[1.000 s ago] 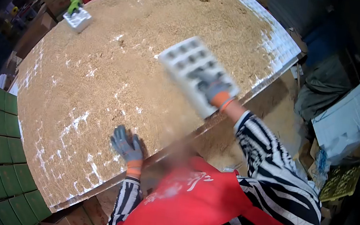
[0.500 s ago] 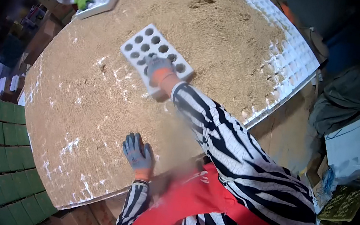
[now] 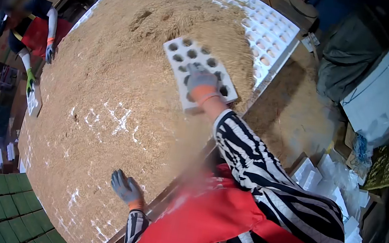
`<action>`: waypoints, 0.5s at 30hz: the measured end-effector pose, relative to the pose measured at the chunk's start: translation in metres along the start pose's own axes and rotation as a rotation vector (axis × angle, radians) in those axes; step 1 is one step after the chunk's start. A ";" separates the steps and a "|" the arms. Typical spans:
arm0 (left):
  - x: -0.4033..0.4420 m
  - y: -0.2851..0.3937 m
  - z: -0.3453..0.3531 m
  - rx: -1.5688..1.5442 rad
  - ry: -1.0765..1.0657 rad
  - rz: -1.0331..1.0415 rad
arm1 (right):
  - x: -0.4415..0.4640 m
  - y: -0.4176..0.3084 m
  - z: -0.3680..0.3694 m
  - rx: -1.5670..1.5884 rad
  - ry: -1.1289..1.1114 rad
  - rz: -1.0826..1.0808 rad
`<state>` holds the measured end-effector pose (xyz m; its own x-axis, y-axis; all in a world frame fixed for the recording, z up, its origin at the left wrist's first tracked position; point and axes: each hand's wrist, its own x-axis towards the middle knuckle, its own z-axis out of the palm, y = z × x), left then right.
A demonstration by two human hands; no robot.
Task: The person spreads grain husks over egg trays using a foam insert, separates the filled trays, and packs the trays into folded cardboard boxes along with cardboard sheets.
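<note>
My right hand (image 3: 201, 80), in a grey glove with an orange cuff, grips a white foam tray (image 3: 200, 48) with rows of round holes. The fingers lie over the holes, and some fingertips are hidden. Under the tray spreads a thick layer of tan husk-like grain (image 3: 112, 69), heaped and smeared near the tray's far edge. Lower down, my gloved left hand (image 3: 127, 189) rests on the grain with its fingers stretched out, holding nothing.
White foam cells (image 3: 278, 31) with egg-like round things line the far right edge. At left, a co-worker (image 3: 29, 29) has a green-gloved hand at a white tray (image 3: 33, 101). Stacked green boxes (image 3: 16, 205) stand lower left; bags and foam pieces (image 3: 307, 173) lie right.
The view has turned. My right hand has slid the foam tray over the grain toward the white cells at the right edge. The co-worker's tray has swung down beside the table.
</note>
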<state>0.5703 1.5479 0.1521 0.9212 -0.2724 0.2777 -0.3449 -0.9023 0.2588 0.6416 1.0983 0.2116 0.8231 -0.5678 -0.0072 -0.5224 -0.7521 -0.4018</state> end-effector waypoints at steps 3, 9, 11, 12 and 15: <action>-0.001 -0.007 0.005 0.018 0.020 0.033 | -0.020 0.027 -0.028 0.041 0.041 -0.009; -0.005 0.002 0.000 0.033 -0.001 -0.012 | -0.038 0.071 -0.069 0.046 -0.128 -0.151; -0.007 -0.006 0.003 0.023 -0.004 -0.007 | -0.028 0.105 -0.080 0.227 -0.004 -0.014; -0.007 -0.011 0.006 0.029 -0.003 -0.009 | -0.026 0.120 -0.087 0.369 0.028 0.071; -0.004 -0.018 0.011 0.040 0.003 -0.010 | -0.046 0.110 -0.072 -0.661 -0.197 -0.550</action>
<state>0.5746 1.5618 0.1359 0.9239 -0.2626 0.2782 -0.3284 -0.9174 0.2246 0.5299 1.0173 0.2334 0.9874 -0.0460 -0.1511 -0.0123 -0.9762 0.2165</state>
